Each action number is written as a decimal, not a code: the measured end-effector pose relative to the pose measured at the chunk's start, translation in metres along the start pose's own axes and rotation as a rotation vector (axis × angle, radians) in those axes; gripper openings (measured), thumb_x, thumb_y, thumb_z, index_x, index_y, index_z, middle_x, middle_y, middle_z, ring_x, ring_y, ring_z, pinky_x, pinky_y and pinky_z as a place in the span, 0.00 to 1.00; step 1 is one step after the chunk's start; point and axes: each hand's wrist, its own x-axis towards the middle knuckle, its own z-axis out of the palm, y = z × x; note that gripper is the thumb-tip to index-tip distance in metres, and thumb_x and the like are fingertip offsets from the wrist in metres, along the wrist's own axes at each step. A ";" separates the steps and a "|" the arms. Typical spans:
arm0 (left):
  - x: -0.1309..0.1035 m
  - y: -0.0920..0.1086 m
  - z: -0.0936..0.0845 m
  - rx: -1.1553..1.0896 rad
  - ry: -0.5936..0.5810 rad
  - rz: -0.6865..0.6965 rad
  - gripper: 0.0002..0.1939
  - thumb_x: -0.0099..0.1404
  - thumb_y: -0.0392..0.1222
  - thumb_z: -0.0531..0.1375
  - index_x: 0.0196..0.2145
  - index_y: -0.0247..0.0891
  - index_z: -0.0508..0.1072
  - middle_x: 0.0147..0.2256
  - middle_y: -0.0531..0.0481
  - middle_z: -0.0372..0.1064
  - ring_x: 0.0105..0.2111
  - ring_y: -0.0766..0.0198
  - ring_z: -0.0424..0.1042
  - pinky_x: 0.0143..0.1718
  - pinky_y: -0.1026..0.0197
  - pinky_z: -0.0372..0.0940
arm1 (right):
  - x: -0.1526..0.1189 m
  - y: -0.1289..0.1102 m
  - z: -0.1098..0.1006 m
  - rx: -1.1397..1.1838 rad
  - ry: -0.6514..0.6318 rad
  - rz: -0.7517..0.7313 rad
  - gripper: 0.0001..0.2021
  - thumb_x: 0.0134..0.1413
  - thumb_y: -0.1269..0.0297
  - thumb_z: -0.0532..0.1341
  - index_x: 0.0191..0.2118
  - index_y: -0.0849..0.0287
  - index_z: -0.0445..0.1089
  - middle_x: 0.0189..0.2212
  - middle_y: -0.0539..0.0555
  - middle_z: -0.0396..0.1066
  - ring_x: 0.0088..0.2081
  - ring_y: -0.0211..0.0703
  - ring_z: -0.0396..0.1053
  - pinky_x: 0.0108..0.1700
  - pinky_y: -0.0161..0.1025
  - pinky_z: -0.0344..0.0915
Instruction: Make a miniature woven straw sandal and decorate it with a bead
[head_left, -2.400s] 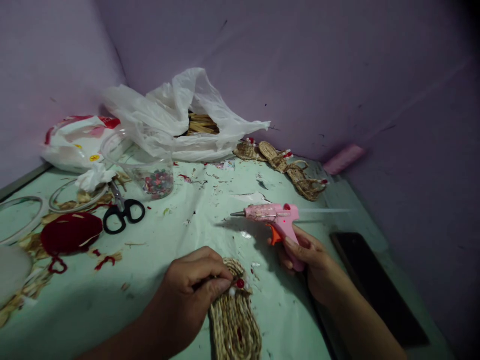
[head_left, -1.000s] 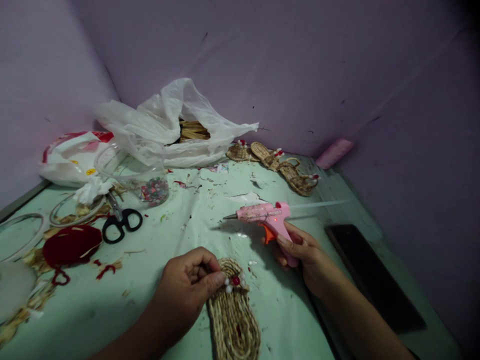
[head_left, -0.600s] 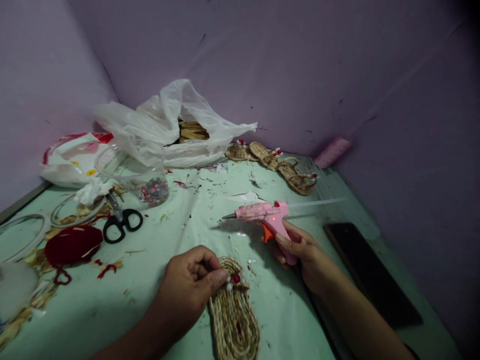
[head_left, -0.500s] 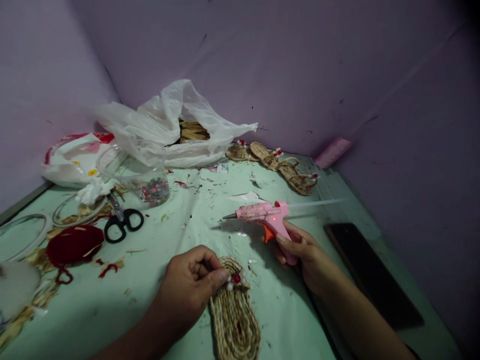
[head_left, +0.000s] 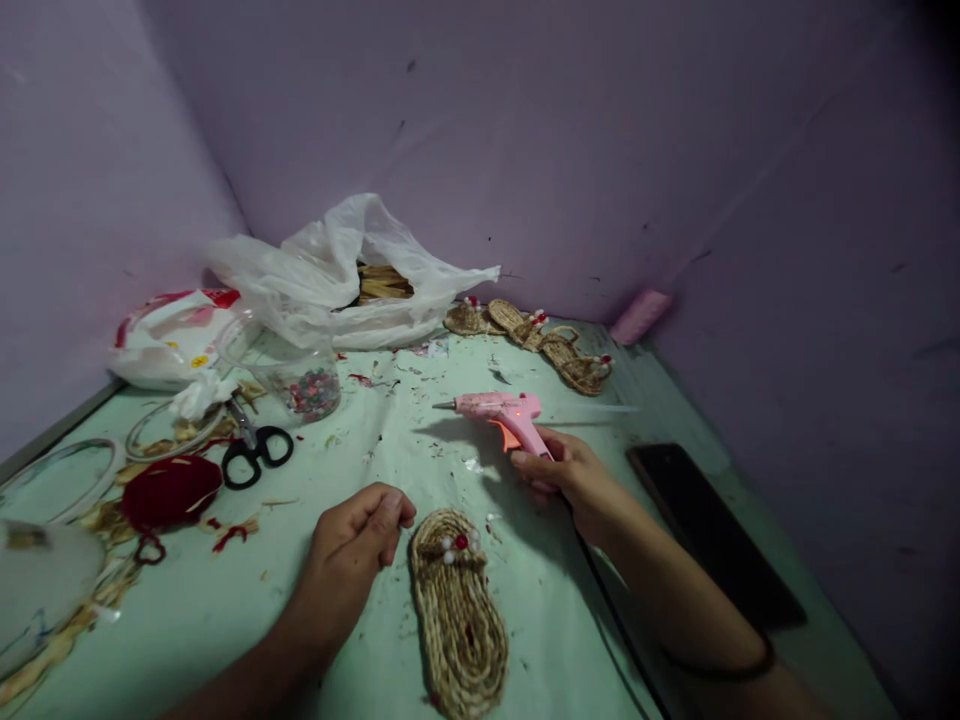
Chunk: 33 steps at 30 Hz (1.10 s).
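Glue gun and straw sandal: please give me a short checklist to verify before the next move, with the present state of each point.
1. Right hand grips the glue gun by the handle: ok.
2. Gun is switched on, red light visible: ok.
3. Nozzle points away from both hands: ok.
4. Left hand is off the straw sandal, beside its toe end: ok.
5. Red and white beads sit on the sandal strap: ok; whether the glue has set, cannot tell.
6. Glue stick left in the gun: cannot tell, blurred.

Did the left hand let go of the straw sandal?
Yes. The left hand came off the woven straw sandal with red bead and now rests beside it, on its left.
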 end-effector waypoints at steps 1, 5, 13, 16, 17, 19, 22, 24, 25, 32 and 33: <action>0.000 0.000 0.000 0.008 0.007 0.015 0.18 0.60 0.53 0.51 0.26 0.36 0.67 0.15 0.57 0.55 0.17 0.71 0.51 0.18 0.67 0.47 | 0.007 -0.004 0.002 -0.037 0.025 0.002 0.11 0.36 0.62 0.63 0.28 0.61 0.64 0.16 0.43 0.54 0.16 0.29 0.49 0.19 0.31 0.50; -0.002 0.001 0.001 0.017 0.020 0.064 0.17 0.61 0.52 0.51 0.26 0.36 0.67 0.15 0.58 0.56 0.16 0.71 0.52 0.18 0.67 0.47 | 0.039 -0.015 0.008 -0.198 0.109 -0.019 0.08 0.34 0.64 0.61 0.25 0.62 0.65 0.15 0.45 0.57 0.17 0.31 0.53 0.21 0.32 0.52; -0.007 0.003 -0.003 0.023 0.035 0.062 0.14 0.58 0.50 0.53 0.25 0.37 0.66 0.14 0.58 0.57 0.13 0.71 0.50 0.15 0.68 0.46 | 0.024 -0.024 0.009 -0.553 0.343 -0.192 0.08 0.33 0.66 0.64 0.27 0.60 0.71 0.23 0.52 0.68 0.29 0.43 0.62 0.28 0.35 0.50; -0.012 0.009 -0.007 0.222 -0.084 -0.018 0.13 0.54 0.47 0.55 0.18 0.37 0.65 0.13 0.58 0.57 0.11 0.71 0.51 0.14 0.68 0.45 | -0.019 -0.016 0.012 -0.767 0.317 -0.278 0.09 0.41 0.63 0.62 0.31 0.59 0.73 0.28 0.56 0.72 0.31 0.46 0.65 0.30 0.37 0.54; -0.015 0.010 -0.008 0.312 -0.122 -0.008 0.14 0.53 0.47 0.56 0.16 0.37 0.64 0.12 0.57 0.57 0.12 0.71 0.51 0.15 0.67 0.44 | -0.032 -0.010 0.014 -0.801 0.231 -0.226 0.09 0.43 0.61 0.60 0.31 0.58 0.73 0.27 0.56 0.72 0.29 0.46 0.66 0.30 0.38 0.55; -0.020 0.012 -0.008 0.466 -0.151 0.076 0.15 0.51 0.45 0.58 0.12 0.37 0.64 0.11 0.56 0.55 0.13 0.70 0.52 0.16 0.67 0.43 | -0.053 0.006 0.021 -0.786 0.091 -0.128 0.10 0.44 0.58 0.60 0.29 0.58 0.73 0.26 0.56 0.73 0.27 0.46 0.66 0.29 0.38 0.55; -0.026 0.011 -0.005 0.586 -0.145 0.190 0.13 0.50 0.43 0.58 0.12 0.36 0.68 0.12 0.55 0.55 0.16 0.69 0.53 0.18 0.66 0.43 | -0.067 0.028 0.036 -0.752 -0.010 -0.162 0.06 0.44 0.62 0.59 0.28 0.57 0.72 0.23 0.53 0.71 0.25 0.43 0.65 0.27 0.37 0.55; -0.028 0.008 -0.002 0.588 -0.157 0.186 0.11 0.50 0.42 0.58 0.15 0.35 0.70 0.13 0.55 0.56 0.16 0.69 0.54 0.18 0.67 0.44 | -0.068 0.037 0.045 -0.653 0.049 -0.190 0.04 0.42 0.64 0.60 0.28 0.58 0.69 0.22 0.51 0.69 0.24 0.41 0.64 0.28 0.37 0.55; -0.028 0.007 0.000 0.548 -0.168 0.176 0.09 0.49 0.41 0.58 0.16 0.35 0.70 0.13 0.56 0.57 0.17 0.69 0.54 0.18 0.67 0.45 | -0.067 0.039 0.049 -0.527 0.084 -0.195 0.05 0.40 0.66 0.61 0.28 0.58 0.68 0.21 0.50 0.68 0.24 0.41 0.63 0.28 0.37 0.56; -0.031 0.008 0.014 0.002 -0.108 0.290 0.12 0.45 0.39 0.63 0.29 0.33 0.68 0.27 0.50 0.69 0.27 0.64 0.67 0.29 0.63 0.62 | -0.068 0.035 0.055 0.137 0.085 -0.250 0.14 0.30 0.70 0.65 0.27 0.57 0.60 0.21 0.45 0.65 0.24 0.36 0.62 0.29 0.34 0.60; -0.033 0.009 0.016 -0.040 -0.100 0.308 0.13 0.45 0.40 0.63 0.29 0.33 0.68 0.27 0.49 0.70 0.28 0.63 0.68 0.31 0.62 0.64 | -0.069 0.034 0.055 0.152 0.083 -0.260 0.14 0.29 0.70 0.65 0.26 0.57 0.60 0.21 0.45 0.65 0.24 0.35 0.62 0.29 0.34 0.60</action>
